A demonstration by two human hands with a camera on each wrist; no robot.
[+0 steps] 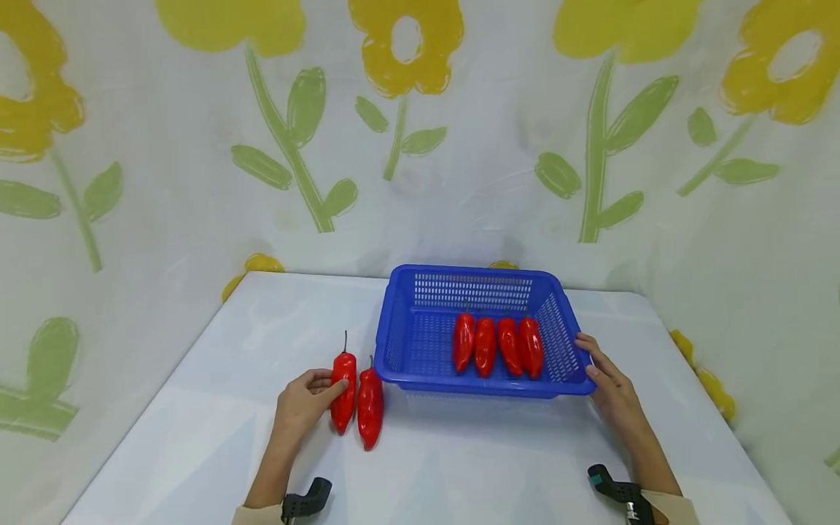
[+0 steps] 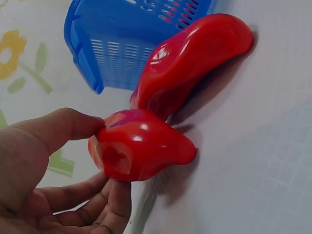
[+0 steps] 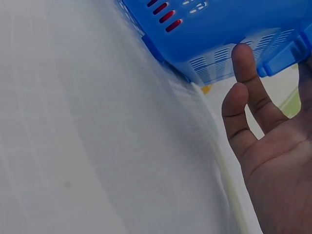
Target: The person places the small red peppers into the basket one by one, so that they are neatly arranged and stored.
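Observation:
Between thumb and fingers, my left hand (image 1: pixel 305 401) pinches a glossy red pepper (image 2: pixel 146 146) with a thin dark stem. A second red pepper (image 1: pixel 370 410) lies close on its right, on the white table. Beyond it stands a blue plastic basket (image 1: pixel 426 339) with slotted walls. Several red peppers (image 1: pixel 485 346) lie side by side in its right half. At the basket's right edge, my right hand (image 1: pixel 613 394) holds the rim, thumb and fingers on it. Two fingers (image 3: pixel 243 63) show bent beside the basket wall in the right wrist view; the thumb is mostly cut off.
The white table (image 1: pixel 472 467) extends in front of the basket and to both sides. Behind it hangs a white cloth (image 1: pixel 472 182) printed with yellow flowers. Dark wrist straps (image 1: pixel 307 499) sit on both forearms.

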